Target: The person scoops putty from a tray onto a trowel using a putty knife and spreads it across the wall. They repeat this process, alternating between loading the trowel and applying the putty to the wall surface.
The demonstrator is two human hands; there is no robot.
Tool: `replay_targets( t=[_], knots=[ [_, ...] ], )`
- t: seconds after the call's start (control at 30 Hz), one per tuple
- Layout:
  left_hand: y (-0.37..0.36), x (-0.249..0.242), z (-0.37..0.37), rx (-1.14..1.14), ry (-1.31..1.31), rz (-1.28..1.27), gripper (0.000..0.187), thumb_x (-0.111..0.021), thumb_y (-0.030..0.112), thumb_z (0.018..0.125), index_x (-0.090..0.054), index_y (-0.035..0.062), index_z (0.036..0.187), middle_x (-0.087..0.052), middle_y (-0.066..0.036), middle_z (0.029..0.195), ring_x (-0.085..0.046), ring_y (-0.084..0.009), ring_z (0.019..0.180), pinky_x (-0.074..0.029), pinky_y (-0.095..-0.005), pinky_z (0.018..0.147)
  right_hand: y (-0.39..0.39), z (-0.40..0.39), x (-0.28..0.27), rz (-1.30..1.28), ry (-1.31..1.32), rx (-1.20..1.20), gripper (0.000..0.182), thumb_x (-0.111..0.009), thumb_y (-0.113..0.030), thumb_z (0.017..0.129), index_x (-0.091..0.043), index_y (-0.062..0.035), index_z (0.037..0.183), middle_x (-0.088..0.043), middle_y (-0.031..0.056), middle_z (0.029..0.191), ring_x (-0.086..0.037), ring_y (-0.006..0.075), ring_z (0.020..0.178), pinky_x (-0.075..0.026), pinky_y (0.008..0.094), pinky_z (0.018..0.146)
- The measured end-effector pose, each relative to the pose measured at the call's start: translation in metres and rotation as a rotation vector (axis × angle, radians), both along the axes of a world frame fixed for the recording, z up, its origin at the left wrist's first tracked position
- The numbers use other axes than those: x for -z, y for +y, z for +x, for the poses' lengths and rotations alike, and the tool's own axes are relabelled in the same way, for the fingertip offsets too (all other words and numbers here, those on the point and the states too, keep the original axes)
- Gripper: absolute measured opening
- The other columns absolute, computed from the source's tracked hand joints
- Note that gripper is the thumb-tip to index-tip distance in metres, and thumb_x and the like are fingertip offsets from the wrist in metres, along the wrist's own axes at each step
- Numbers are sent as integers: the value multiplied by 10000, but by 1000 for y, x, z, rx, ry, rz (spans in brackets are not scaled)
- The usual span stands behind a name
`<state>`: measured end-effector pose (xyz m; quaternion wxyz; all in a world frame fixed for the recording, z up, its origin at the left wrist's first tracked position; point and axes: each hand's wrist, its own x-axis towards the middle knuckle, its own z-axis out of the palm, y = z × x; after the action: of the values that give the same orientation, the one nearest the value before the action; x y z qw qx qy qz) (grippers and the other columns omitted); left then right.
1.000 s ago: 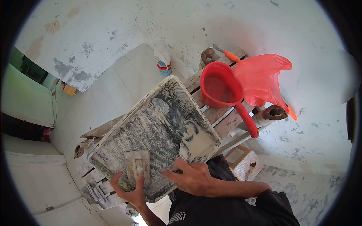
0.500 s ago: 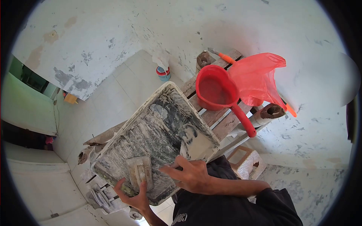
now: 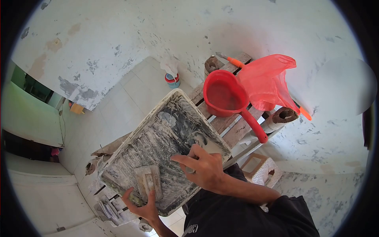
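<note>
A paint tray (image 3: 144, 136), ribbed and caked with grey-white plaster, lies tilted before me. My left hand (image 3: 144, 207) holds its near lower edge, two fingers spread over the rim and the others hidden. A plaster-crusted rectangular float (image 3: 143, 177) with a raised handle rests in the tray, right beside those fingertips; one seems to touch the handle. Over the tray's right side is my right hand (image 3: 205, 168), closed with its index finger pointing left. A small pale piece shows between its fingers, mostly hidden. Wet cream filler (image 3: 213, 147) sits in the tray's right corner.
A red dipper (image 3: 227, 94) stands on wooden slats (image 3: 237, 132) beyond the tray, with a red plastic bag (image 3: 264, 81) and an orange-handled tool (image 3: 235, 62) close by. A small bucket (image 3: 172, 81) is on the tiled floor. Patchy walls surround the corner.
My right hand has shifted slightly up and right over the tray, now covering part of the cream filler. My left hand keeps its place on the tray; the view has moved slightly.
</note>
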<state>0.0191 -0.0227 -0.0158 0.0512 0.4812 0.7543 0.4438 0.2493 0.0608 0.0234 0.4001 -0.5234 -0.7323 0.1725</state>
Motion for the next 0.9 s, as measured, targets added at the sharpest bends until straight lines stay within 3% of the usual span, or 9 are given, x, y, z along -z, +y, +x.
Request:
replay_targets(
  t=[0.13, 0.2, 0.37, 0.53, 0.8, 0.9],
  knots=[
    [2, 2, 0, 3, -59, 26, 616, -854, 132, 582, -580, 47, 1127, -542, -85, 1112, -496, -284, 1095, -328, -477, 1061, 18, -6, -8, 45, 101, 11, 419, -825, -81, 698, -765, -223, 1088, -488, -23, 722, -492, 115, 515, -392, 284, 426],
    [4, 1, 0, 8, -75, 34, 623, -868, 140, 586, -581, 44, 1131, -543, -85, 1111, -499, -285, 1093, -333, -465, 1057, 26, -7, -4, 87, 113, 49, 298, -832, -130, 753, -783, -196, 1039, -489, -3, 682, -515, 127, 526, -406, 291, 447],
    [2, 6, -7, 15, -52, 42, 640, -902, 163, 593, -588, 43, 1138, -547, -88, 1110, -511, -283, 1091, -345, -434, 1044, 58, 6, -11, 39, 107, 131, 220, -868, -236, 753, -799, -133, 934, -523, 38, 643, -552, 172, 550, -441, 315, 519],
    [2, 4, -5, 24, -47, 51, 642, -910, 175, 599, -595, 49, 1144, -565, -83, 1107, -528, -278, 1097, -364, -427, 1037, 83, -10, -14, 67, 111, 88, 285, -896, -306, 724, -772, -59, 795, -609, 85, 672, -562, 198, 574, -418, 316, 530],
    [4, 3, -5, 33, -75, 79, 655, -921, 180, 590, -600, 46, 1146, -581, -78, 1119, -541, -273, 1109, -372, -431, 1035, 86, -5, -3, 68, 27, 109, 400, -911, -358, 690, -698, -19, 690, -568, 77, 616, -533, 206, 545, -412, 333, 515],
    [3, 2, -5, 24, -91, 58, 659, -924, 196, 589, -603, 47, 1145, -586, -80, 1122, -543, -277, 1112, -345, -466, 1089, 88, -13, -1, 118, -4, 134, 425, -911, -366, 688, -675, -13, 669, -558, 78, 603, -524, 215, 537, -407, 342, 514]
  ],
)
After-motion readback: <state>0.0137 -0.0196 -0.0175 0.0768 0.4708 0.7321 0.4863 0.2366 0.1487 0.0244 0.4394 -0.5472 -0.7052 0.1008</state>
